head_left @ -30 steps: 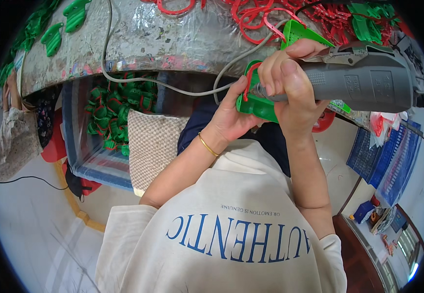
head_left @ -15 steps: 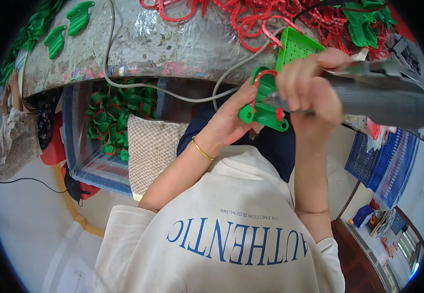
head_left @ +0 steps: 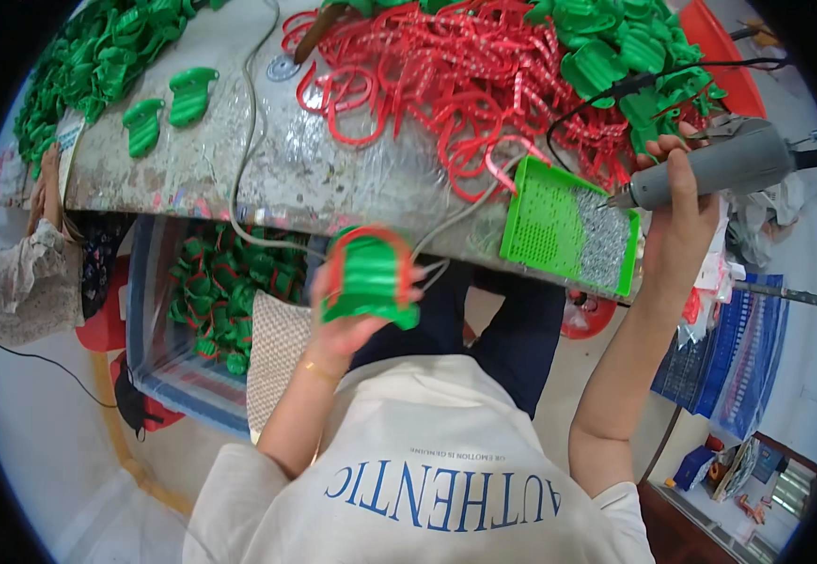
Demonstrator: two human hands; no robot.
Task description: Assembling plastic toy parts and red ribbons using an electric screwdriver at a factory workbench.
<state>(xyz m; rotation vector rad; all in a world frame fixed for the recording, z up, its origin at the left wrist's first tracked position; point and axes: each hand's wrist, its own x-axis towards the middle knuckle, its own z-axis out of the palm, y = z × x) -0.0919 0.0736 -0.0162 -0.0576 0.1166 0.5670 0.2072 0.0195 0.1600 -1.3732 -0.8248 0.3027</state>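
Observation:
My left hand (head_left: 338, 336) grips a green ribbed plastic piece (head_left: 371, 274) with a red strap arched around its upper edge; both are blurred by motion. It is held in front of my lap, below the table edge. My right hand (head_left: 689, 193) is wrapped round a grey electric screwdriver (head_left: 728, 167), its bit pointing left. The bit's tip is over the right part of a bright green tray (head_left: 514, 218), which holds small silvery screws (head_left: 600, 237). Whether the tip touches a screw, I cannot tell.
Red straps (head_left: 408, 70) lie heaped on the table (head_left: 183, 174), with green pieces (head_left: 615, 56) piled at right and more (head_left: 117, 47) at far left. A lined bin (head_left: 159, 352) at left holds strapped green pieces. A grey cable (head_left: 247, 122) crosses the table. Another person's sleeve (head_left: 28, 273) shows at left.
The screwdriver has moved away from the green piece, up and right to the screw tray. My left hand has moved left and turned the piece so its ribbed face shows.

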